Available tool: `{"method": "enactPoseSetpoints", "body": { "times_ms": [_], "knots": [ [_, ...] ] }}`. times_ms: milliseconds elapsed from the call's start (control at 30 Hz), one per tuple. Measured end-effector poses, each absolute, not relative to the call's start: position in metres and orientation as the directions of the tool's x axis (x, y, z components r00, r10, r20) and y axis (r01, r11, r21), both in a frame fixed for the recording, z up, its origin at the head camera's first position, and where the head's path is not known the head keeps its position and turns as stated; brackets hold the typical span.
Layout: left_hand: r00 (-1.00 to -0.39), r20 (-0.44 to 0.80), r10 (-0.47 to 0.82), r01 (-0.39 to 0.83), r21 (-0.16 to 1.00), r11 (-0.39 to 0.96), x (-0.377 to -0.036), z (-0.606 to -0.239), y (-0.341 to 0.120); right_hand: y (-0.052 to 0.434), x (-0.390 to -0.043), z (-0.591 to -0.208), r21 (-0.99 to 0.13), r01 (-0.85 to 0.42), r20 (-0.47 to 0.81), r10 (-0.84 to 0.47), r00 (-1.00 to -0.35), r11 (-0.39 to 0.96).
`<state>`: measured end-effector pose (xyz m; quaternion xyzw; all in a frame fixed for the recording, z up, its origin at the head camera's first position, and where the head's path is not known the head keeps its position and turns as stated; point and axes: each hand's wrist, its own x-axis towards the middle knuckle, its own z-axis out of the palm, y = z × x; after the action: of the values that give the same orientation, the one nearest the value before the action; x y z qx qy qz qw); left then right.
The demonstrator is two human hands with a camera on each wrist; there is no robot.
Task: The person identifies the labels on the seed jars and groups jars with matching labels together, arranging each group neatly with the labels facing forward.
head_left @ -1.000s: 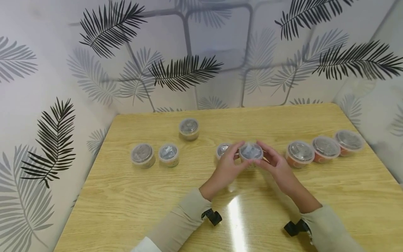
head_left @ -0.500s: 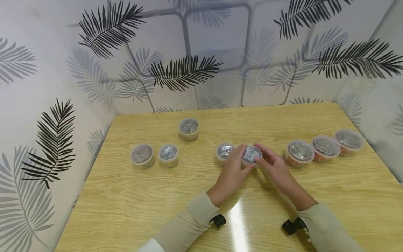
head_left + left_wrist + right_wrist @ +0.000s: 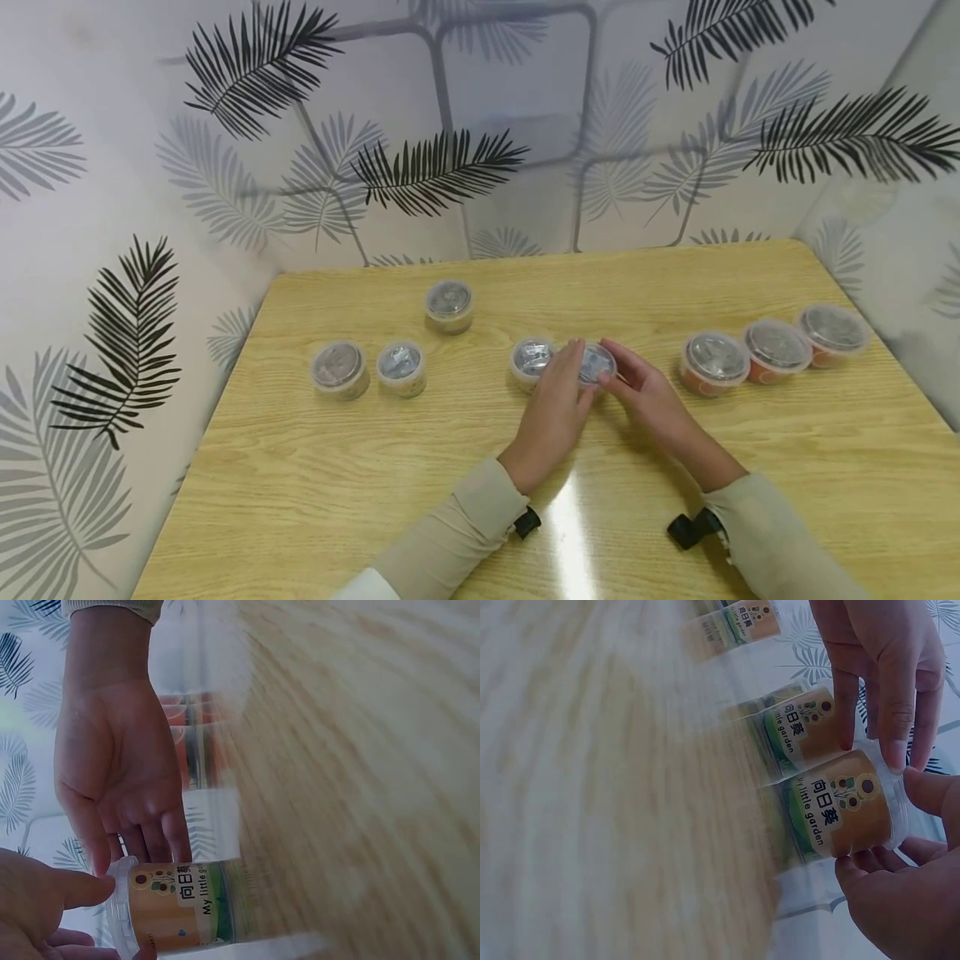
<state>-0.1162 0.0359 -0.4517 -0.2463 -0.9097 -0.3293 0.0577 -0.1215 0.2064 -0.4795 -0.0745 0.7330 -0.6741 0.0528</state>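
A small clear-lidded plastic cup (image 3: 600, 358) stands mid-table between both hands. Its label reads "My little garden" and shows sunflowers, as the left wrist view reveals. The left hand (image 3: 551, 421) has its thumb at the lid rim and its fingers down the cup's left side, largely hiding that side. From the right, the right hand (image 3: 663, 417) grips the cup, thumb at the near rim and fingers curled round the far side. Close by on the left is a matching lidded cup (image 3: 795, 731), with the left fingers reaching between the two.
Three wider orange cups (image 3: 716, 362) line up at the right. At the left stand a brown-topped cup (image 3: 340, 367) and a smaller silver-topped cup (image 3: 401, 365). Another brown-topped cup (image 3: 450, 304) sits farther back. A leaf-patterned wall (image 3: 480, 192) borders the wooden table (image 3: 315, 500).
The held cup and the right hand have shifted slightly left, nearer the matching cup. The left hand has moved a little right and now covers more of the held cup's left side.
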Motion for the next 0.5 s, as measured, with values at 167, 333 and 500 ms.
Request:
{"method": "enactPoseSetpoints", "body": {
  "times_ms": [167, 333, 500],
  "knots": [
    [-0.865, 0.293, 0.408, 0.501, 0.541, 0.675, -0.118, -0.452, 0.035, 0.205, -0.127, -0.481, -0.995, -0.037, 0.019, -0.193, -0.981, 0.088],
    [-0.850, 0.319, 0.419, 0.527, 0.518, 0.674, -0.119, -0.453, 0.035, 0.204, -0.132, -0.481, -0.992, -0.040, 0.018, -0.188, -0.982, 0.116],
    [-0.853, 0.306, 0.424, 0.523, 0.517, 0.678, -0.120, -0.452, 0.035, 0.202, -0.134, -0.479, -0.994, -0.031, 0.011, -0.186, -0.982, 0.106]
  ]
}}
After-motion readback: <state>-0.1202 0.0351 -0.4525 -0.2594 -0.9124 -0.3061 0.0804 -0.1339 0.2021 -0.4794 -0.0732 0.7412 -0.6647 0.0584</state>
